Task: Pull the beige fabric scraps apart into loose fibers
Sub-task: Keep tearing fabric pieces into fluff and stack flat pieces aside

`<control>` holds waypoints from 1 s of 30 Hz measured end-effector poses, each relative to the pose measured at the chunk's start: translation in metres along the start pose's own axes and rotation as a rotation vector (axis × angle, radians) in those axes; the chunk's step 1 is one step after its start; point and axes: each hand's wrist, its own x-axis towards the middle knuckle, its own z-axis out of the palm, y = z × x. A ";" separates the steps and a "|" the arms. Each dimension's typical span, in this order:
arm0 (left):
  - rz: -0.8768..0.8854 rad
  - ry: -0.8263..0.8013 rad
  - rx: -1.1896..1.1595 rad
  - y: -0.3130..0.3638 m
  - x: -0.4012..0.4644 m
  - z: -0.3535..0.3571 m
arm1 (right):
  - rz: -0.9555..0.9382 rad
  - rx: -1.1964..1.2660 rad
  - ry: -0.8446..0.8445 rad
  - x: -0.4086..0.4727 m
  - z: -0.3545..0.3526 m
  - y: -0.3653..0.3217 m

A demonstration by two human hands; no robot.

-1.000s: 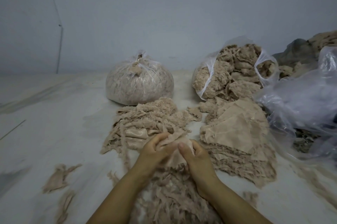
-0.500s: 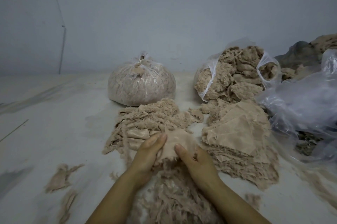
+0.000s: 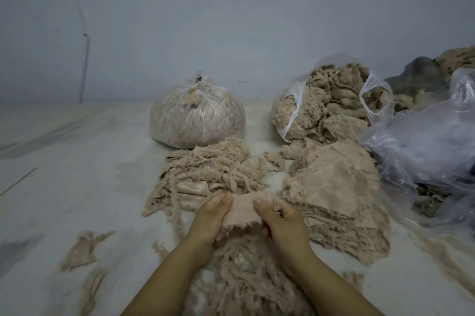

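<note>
Pale floor (image 3: 77,187), fibre-strewn: my left hand (image 3: 209,215) and right hand (image 3: 280,215) each pinch one beige scrap (image 3: 243,209), seemingly stretched taut, above shredded fibers (image 3: 246,277).

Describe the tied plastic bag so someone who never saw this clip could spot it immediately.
Start at the pale wall and drop to the floor line: two clear bags of beige fibre sit there. The tied bag is the left one, round, behind the frayed scrap pile. Unlike the open bag spilling fluff, its top is knotted shut.
</note>
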 end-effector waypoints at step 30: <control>0.302 0.009 1.099 -0.003 0.030 -0.027 | -0.437 -0.907 -0.366 0.000 -0.024 -0.003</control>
